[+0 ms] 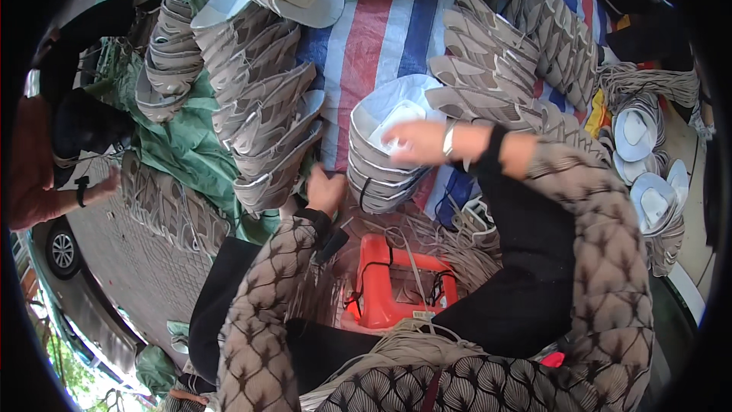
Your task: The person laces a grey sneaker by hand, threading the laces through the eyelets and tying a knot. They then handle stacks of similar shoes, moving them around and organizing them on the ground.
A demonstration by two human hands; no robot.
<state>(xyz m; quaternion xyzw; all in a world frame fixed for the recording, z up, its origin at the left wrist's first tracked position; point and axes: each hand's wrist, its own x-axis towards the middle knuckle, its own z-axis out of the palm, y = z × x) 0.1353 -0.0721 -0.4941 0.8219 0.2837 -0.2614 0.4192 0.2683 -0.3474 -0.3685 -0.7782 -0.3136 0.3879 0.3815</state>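
**Hands at the short stack of woven hats**

Hats lie everywhere in front of us, and the one relation that matters is a near one: the short stack of pale grey-and-white woven sun hats (385, 164) sits directly ahead of both our hands, on the red, white and blue striped tarpaulin (381, 38). Our right hand (415, 143) lies flat across the crown of the top hat, fingers spread wide and pointing to our left, touching it but not closed around anything we can make out. Our left hand (326, 191) is lower and just left of the stack, at its base; its fingers are curled, though we cannot tell whether they pinch a brim edge or only rest there. The right hand is thus the one on top, the left the one at the side. The stack's axis runs upward toward us, brims nested one inside the next.

To the left of it, a long leaning row of the same hats (263, 107) runs from upper left down toward our left hand, almost touching it. Another long row (518, 53) lies to the upper right, and a few white hats turned crown-up (644, 160) lie well apart at the far right.

Between our knees stands a red-orange plastic stool (396, 282) with loose cords draped over it. Another person's forearm (53, 198) shows at the far left edge, well away from our stack.
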